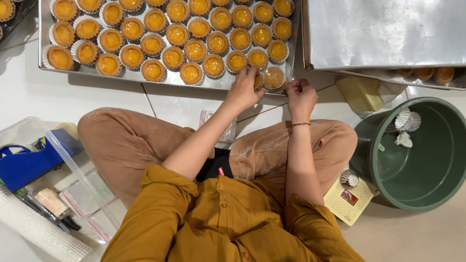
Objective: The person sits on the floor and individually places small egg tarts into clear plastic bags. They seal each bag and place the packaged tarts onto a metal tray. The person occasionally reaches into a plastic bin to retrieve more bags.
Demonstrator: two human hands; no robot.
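Note:
My left hand (245,91) reaches to the near edge of a large metal tray (131,75) and closes its fingers on an egg tart (259,80). Beside it lies another tart (274,76) that seems to sit inside a clear plastic bag (290,73). My right hand (301,97), with a thin bracelet at the wrist, pinches the bag's edge. The tray holds several rows of yellow egg tarts (174,34) in white paper cups. Both hands work over the tray's front right corner, above my crossed legs.
A second metal tray (388,34) lies at the upper right, with tarts under its edge. A green bucket (427,189) with used paper cups stands at right. A yellowish block (360,93), a yellow card (345,201), a clear box (58,145) and a blue tape dispenser (26,162) lie around me.

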